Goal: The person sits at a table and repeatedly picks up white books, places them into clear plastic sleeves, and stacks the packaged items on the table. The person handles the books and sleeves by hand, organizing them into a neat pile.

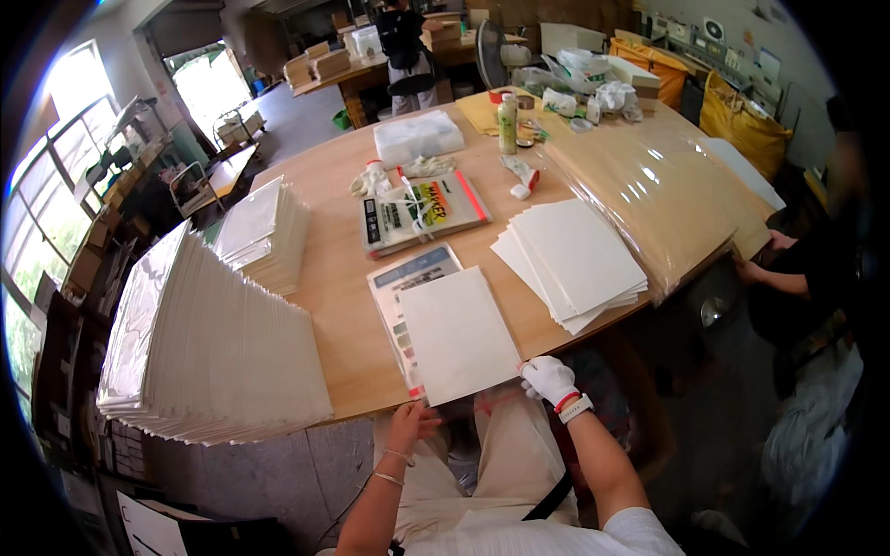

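A blank white sheet of board [462, 334] lies at the table's front edge, partly over a printed sheet in clear plastic [417, 271]. My right hand [549, 380], in a white glove, is closed on the board's near right corner. My bare left hand [415, 424] is at the near left corner, just off the table edge. Its fingers stretch to the right, close to the plastic's red-marked corner; whether they touch it is hard to tell. To the right lies a fanned stack of white boards [575, 259]. Beyond is a printed pack of pads [426, 211].
Tall stacks of plastic-wrapped white boards [213, 343] fill the left side. Large clear plastic sheets [658, 195] cover the right, where another person's hand [779, 243] rests. Gloves [373, 178], a spray bottle [507, 125] and a white wrapped bundle [417, 137] sit farther back.
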The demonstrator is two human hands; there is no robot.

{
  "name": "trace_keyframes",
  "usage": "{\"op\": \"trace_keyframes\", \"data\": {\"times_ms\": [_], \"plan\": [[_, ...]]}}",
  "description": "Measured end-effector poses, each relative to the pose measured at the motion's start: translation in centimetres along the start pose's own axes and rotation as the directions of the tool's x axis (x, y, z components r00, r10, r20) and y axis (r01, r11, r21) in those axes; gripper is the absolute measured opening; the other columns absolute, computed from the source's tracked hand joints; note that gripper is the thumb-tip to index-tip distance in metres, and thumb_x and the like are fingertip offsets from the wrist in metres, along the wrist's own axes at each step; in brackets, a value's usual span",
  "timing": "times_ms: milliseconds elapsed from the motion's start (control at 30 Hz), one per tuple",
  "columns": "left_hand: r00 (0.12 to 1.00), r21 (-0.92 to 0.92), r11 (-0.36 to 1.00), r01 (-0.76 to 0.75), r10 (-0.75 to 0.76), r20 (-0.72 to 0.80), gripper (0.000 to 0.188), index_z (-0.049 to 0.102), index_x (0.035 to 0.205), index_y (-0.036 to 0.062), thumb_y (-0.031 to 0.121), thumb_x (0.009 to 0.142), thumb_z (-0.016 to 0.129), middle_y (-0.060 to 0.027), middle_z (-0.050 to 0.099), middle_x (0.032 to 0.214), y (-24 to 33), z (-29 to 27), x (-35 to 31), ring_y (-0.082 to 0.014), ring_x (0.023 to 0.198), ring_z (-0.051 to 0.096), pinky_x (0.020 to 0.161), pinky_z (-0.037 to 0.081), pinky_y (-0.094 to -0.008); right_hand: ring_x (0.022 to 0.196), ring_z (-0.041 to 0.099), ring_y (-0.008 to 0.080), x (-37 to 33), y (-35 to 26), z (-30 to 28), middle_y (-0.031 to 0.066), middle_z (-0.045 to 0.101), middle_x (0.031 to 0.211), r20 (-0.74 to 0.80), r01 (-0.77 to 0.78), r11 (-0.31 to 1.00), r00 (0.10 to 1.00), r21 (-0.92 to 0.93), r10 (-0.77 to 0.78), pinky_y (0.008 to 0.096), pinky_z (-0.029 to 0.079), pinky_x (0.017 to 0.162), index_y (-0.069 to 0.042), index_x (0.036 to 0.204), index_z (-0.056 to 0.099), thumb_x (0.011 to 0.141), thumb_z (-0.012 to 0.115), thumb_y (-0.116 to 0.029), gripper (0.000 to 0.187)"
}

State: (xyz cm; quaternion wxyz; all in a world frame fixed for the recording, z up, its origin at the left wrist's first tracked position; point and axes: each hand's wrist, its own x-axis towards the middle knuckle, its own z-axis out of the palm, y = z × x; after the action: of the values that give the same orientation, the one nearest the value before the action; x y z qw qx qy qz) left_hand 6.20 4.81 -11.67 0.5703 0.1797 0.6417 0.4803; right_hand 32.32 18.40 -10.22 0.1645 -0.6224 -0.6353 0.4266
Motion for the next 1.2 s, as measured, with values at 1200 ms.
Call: {"op": "trace_keyframes", "data": {"times_ms": [1200], "plan": [[0.432,0.175,0.401,-0.899,0.88,0.201,0.018,0.047,0.095,0.0013,0.008,0.081,0.058,-0.0028,0.045,0.069,23.6,-1.0,-11.5,-0.0078,0.061,0.042,0.054,0.039,-0.0236,0.073,0.051,0.0077,0.2,-18.9,0.6,0.0027,0.054,0.086,-0.001,0.436,0.504,0.757,0.745,-0.653,0.0213,0.043,0.064,0.003,0.123,0.041,0.078,0.049,0.001,0.045]]}}
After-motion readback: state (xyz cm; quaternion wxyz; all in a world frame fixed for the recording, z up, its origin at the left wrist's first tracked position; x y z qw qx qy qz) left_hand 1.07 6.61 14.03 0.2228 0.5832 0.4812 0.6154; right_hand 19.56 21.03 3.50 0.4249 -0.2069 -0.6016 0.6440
